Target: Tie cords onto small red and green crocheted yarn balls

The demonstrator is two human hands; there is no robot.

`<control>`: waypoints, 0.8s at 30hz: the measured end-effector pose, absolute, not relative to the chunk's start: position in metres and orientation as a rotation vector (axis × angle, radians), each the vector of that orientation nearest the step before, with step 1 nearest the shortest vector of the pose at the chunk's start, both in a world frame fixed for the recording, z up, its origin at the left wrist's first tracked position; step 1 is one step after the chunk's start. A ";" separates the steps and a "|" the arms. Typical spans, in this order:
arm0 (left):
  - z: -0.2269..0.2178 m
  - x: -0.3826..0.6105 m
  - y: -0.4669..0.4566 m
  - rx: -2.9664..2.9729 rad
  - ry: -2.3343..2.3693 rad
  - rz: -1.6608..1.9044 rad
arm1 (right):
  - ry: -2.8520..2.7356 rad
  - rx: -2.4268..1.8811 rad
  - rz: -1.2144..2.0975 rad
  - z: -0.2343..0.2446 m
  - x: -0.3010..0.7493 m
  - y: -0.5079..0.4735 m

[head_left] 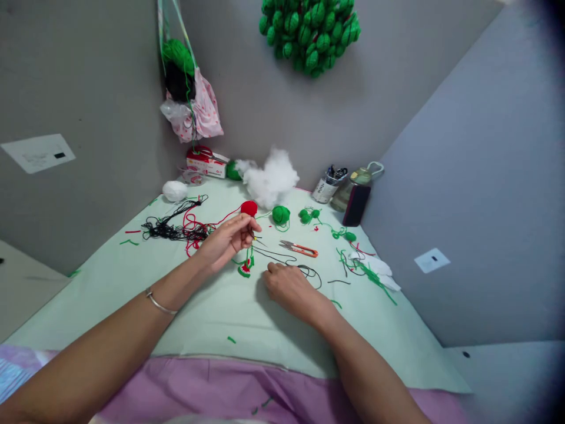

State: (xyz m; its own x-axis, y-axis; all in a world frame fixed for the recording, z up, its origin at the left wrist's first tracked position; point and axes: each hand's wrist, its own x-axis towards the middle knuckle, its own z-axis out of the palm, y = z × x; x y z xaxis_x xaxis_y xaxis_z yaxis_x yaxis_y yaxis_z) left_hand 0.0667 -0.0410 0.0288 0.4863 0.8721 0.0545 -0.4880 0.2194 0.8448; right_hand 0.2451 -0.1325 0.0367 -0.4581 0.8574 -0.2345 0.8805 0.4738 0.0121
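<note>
Thread (282, 257), thin, black, at right hand (289, 287)

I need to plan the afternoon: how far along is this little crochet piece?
Done: a cluster of green pieces hangs on the wall. In hand: the left hand pinches a needle above a small red-and-green piece; the right hand rests on black thread. Likely left: loose ends to trim with the snips, untouched.
</note>
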 end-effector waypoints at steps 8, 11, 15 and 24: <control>0.006 0.080 -0.061 1.198 0.680 0.970 | 2.678 2.163 -1.932 0.038 0.279 -0.107; 0.004 0.081 -0.062 1.186 0.682 0.960 | 2.741 2.236 -1.625 0.033 0.278 -0.105; 0.002 0.077 -0.057 1.125 0.701 1.022 | 2.783 1.936 -0.959 0.030 0.266 -0.115; -0.005 0.078 -0.059 1.224 0.692 0.961 | 2.565 1.612 -0.360 0.029 0.233 -0.132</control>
State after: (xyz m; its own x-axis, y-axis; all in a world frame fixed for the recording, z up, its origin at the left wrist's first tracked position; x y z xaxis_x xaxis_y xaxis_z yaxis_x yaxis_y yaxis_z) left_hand 0.0783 -0.0586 -0.0053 0.4530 0.8897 0.0560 -0.2287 0.0553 0.9719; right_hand 0.2325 -0.1319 0.0288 -0.4387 0.8758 -0.2013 0.8974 0.4150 -0.1500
